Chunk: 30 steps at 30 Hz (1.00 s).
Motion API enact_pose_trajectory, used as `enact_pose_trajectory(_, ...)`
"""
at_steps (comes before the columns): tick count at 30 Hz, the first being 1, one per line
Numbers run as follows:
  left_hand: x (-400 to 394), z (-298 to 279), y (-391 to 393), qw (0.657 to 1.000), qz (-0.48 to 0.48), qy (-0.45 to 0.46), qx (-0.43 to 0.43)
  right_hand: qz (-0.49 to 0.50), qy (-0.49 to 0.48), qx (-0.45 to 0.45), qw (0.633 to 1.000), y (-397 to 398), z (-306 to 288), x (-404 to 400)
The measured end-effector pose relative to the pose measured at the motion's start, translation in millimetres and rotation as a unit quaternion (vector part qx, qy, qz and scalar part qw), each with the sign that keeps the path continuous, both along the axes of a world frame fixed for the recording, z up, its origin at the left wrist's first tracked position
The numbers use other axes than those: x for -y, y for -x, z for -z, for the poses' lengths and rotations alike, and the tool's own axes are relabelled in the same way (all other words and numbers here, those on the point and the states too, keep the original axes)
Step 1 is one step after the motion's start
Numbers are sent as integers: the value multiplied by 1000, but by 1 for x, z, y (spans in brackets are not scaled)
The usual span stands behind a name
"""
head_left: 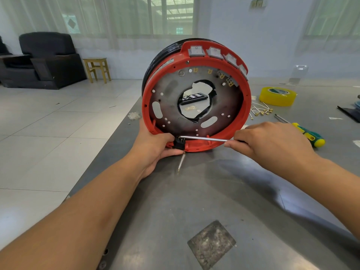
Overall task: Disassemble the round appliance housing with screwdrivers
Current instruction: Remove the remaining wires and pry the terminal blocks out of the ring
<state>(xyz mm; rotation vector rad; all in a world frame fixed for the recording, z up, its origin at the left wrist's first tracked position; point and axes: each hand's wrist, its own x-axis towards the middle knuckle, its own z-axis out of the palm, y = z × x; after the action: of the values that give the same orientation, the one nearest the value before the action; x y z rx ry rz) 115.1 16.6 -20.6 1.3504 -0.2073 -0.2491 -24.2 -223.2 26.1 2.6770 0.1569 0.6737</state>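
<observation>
The round housing (194, 55), red rim around a grey metal plate with a ragged centre hole, stands on its edge on the grey table (214, 191). My left hand (155, 147) grips its lower left rim, fingers curled beside a small black switch block (179, 144). My right hand (272, 143) grips a screwdriver whose steel shaft (204, 138) runs left, its tip touching the top of the black block. The handle is hidden inside my fist. A thin white wire end (181, 162) sticks out below the block.
A green-and-yellow screwdriver (307, 134) lies right of my right hand. A yellow tape roll (277, 95), loose white wires (261, 112) and a dark flat part (349, 113) lie at the right. The table's left edge drops to tiled floor; a black armchair and wooden stool stand beyond.
</observation>
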Motion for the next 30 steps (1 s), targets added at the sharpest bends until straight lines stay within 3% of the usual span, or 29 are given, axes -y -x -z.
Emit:
enact_pose_trajectory(6, 0, 1, -3, 1000, -10, 4, -15, -16, -7, 27, 999, -2, 8, 4)
enact_pose_trajectory(14, 0, 0, -1, 1000, -22, 11, -13, -54, -110, 88, 989, -6, 21, 14)
enact_pose_trajectory(20, 0, -2, 0, 999, -32, 37, -17, -85, -104, 15, 991, -6, 26, 31)
enact_pose_trajectory(30, -5, -7, 1, 992, -42, 101, -57, -38, -110, -57, 992, -10, 30, 52)
